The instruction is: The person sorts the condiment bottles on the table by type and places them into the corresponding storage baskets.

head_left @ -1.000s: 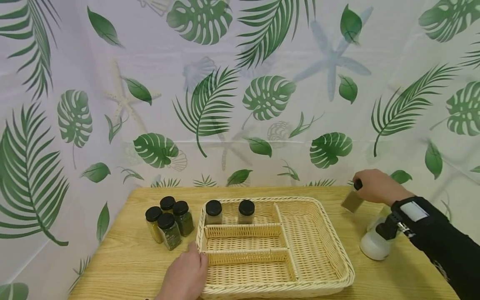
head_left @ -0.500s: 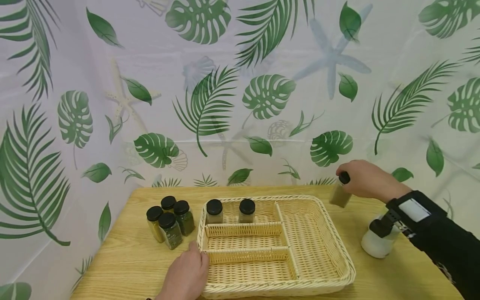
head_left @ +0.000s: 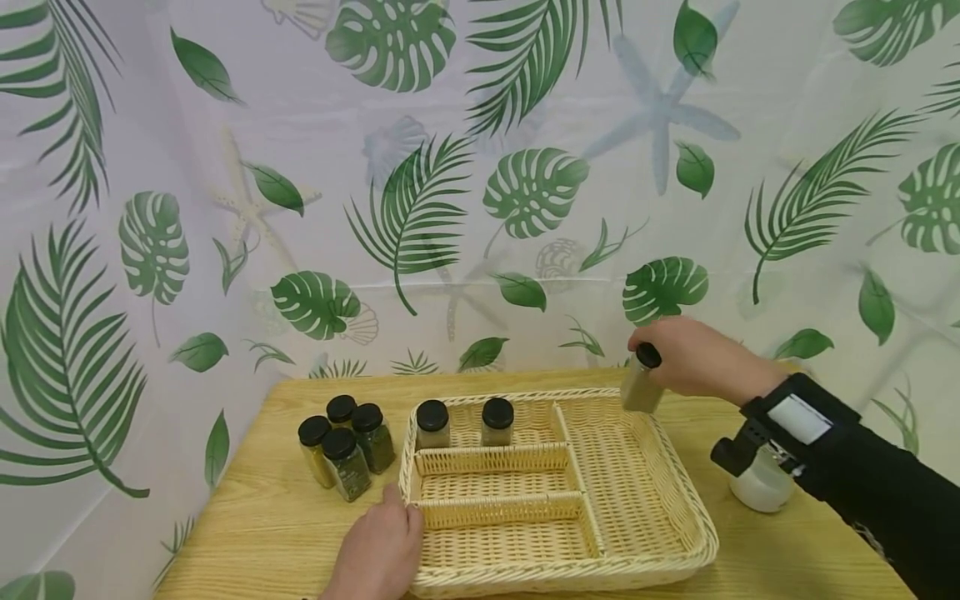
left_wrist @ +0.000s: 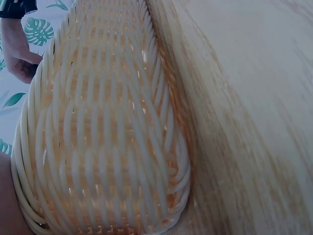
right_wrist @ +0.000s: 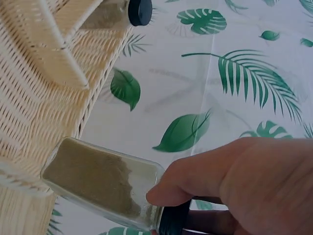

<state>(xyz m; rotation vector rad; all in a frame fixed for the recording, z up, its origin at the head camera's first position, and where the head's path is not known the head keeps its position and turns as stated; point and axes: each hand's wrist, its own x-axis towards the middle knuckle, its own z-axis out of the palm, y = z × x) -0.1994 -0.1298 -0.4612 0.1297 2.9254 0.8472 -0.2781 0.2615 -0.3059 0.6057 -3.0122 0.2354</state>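
Note:
A divided wicker basket lies on the wooden table. My right hand grips a black-capped spice jar of tan powder by its top and holds it in the air over the basket's far right corner; the right wrist view shows the jar close up, above the basket's rim. My left hand rests against the basket's near left rim. Two capped jars stand in the basket's far left compartment.
Several dark-capped spice jars stand clustered on the table to the left of the basket. A white round container sits on the table at the right, under my right forearm. A leaf-print curtain hangs behind and beside the table.
My right hand has carried the spice jar leftward from beyond the basket's right side to above its far right corner. The left hand has stayed at the basket's rim.

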